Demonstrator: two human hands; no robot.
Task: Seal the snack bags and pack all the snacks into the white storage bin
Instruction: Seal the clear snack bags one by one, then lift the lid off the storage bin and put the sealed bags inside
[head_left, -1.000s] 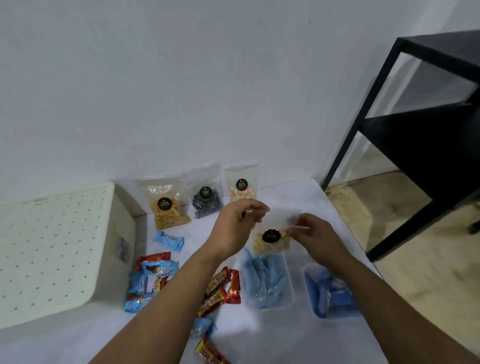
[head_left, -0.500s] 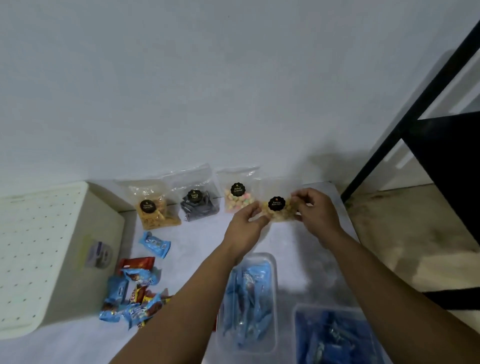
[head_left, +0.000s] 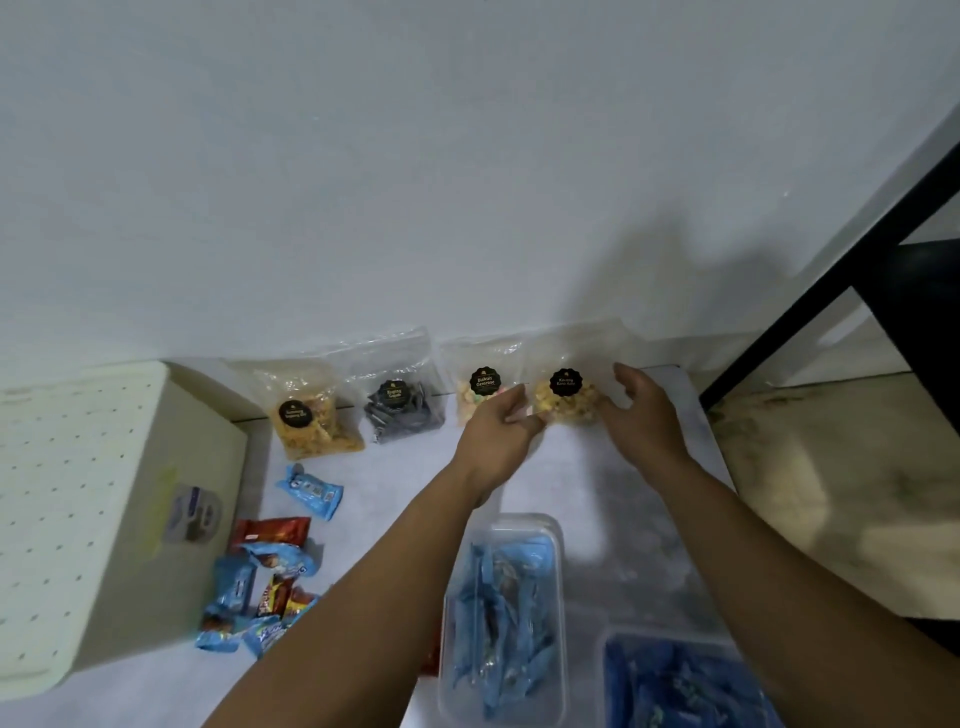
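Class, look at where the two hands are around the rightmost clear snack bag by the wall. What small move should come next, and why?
Probably draw both hands back from the rightmost snack bag. It leans on the wall in line with the three other bags, and the left hand and right hand flank it with relaxed fingers. Then reach for the white storage bin, its lid on.

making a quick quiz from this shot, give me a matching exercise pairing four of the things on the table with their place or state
Things:
1. bag of dark snacks
2. white storage bin
3. bag of yellow snacks
4. clear tub of blue packets

Places or states:
A. between both hands, against the wall
B. far left of the table, top closed
C. second in the row along the wall
D. near edge, beside the left forearm

Pairs: 1-C, 2-B, 3-A, 4-D
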